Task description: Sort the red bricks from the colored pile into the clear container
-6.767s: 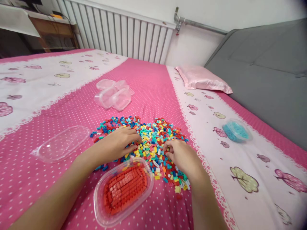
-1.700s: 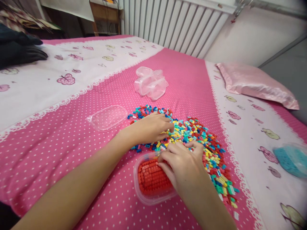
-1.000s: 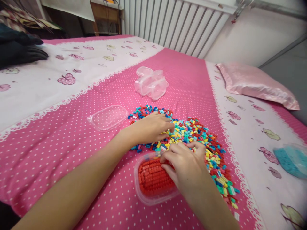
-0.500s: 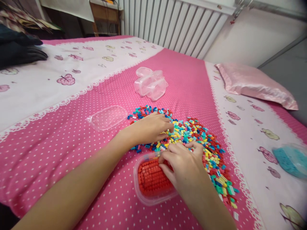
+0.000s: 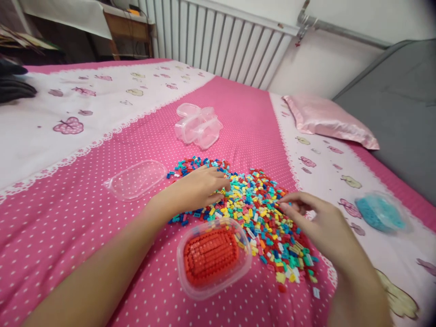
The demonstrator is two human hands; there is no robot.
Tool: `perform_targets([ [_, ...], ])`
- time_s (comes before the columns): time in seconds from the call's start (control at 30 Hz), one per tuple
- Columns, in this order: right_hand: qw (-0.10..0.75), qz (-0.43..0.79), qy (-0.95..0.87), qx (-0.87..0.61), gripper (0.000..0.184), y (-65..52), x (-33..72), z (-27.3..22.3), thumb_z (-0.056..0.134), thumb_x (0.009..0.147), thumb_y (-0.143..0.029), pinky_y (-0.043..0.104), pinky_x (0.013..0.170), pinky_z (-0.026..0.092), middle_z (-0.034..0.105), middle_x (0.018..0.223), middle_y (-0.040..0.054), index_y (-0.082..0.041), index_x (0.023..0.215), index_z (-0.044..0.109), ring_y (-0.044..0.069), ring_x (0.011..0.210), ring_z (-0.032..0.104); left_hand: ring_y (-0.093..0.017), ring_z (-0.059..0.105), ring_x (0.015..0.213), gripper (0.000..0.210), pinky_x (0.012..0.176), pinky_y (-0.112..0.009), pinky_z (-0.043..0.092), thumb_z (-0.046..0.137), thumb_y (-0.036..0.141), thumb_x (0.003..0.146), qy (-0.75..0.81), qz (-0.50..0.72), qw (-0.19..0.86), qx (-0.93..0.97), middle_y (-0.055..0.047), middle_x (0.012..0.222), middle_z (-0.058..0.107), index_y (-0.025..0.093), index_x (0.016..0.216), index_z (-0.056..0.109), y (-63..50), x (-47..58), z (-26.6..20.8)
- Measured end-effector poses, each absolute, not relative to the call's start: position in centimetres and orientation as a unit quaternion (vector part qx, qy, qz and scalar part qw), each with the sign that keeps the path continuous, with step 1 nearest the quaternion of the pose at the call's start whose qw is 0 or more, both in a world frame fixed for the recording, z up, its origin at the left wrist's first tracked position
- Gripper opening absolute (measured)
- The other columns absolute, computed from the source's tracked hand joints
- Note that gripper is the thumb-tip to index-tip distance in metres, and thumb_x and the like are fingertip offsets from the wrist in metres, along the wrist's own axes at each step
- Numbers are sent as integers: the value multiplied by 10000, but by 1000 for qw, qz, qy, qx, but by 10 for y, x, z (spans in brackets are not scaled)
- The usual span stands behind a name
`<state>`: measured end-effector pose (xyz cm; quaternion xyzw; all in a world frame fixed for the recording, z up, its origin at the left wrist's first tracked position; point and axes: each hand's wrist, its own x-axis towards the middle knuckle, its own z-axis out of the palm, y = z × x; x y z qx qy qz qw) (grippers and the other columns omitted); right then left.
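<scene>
A: Why does the left hand (image 5: 197, 190) lie flat on the heap of mixed small bricks (image 5: 252, 213)?

B: It seems to steady the heap on the bed (image 5: 68, 218); its fingers are loosely curled and hold nothing visible.

A: And the right hand (image 5: 323, 222)?

B: It hovers at the heap's right edge, fingers narrowly pinched; whether it holds a brick, one cannot tell. The tub of red bricks (image 5: 213, 256) stands just in front, close for dropping.
</scene>
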<state>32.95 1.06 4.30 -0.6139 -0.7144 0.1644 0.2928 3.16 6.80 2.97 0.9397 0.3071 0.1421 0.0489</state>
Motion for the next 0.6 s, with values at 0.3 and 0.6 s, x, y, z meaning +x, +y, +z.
perform_targets([
  [0.3,271,245,-717,-594,189,20,336,31,603,876,-292,346,763,490,698,874,35,-206,988,728,210,813,647,-224,619,916,168,822,-338,427,544,283,1022,308,128,74,940,-63,968,668,201,1065,683,73,34,31],
  [0.6,232,181,-721,-627,317,20,359,21,649,860,-31,309,818,502,710,995,35,-230,1081,755,173,881,660,-234,604,937,191,835,-345,434,513,302,1028,311,119,91,939,-64,1017,643,225,1077,680,80,34,24],
])
